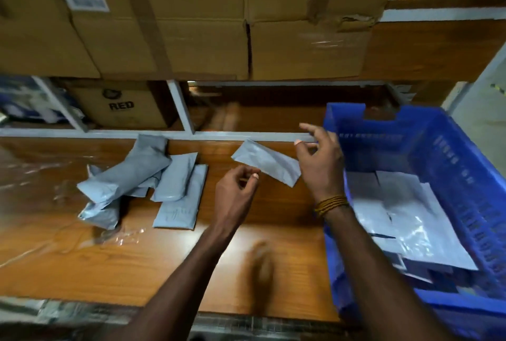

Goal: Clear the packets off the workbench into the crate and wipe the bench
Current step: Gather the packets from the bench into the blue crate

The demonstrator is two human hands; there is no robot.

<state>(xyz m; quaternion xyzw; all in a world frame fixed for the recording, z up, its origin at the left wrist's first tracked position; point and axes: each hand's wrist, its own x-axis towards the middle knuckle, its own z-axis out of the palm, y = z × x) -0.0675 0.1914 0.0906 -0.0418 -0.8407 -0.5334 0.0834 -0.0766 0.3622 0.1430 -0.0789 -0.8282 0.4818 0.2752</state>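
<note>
On counter (273, 231): packet pile (142, 176) left; crate (451, 154) part-filled; wiping undone; left hand (235, 190) curled empty, right hand (320, 160) spread beside lone packet (265, 165)

Counts on and around the workbench

One blue crate (427, 132) stands at the right; one grey packet (267, 165) lies apart between two hands, and a pile of grey packets (142, 176) at the left holds about five, overlapping so the count is uncertain; those in the crate cannot be counted.
</note>
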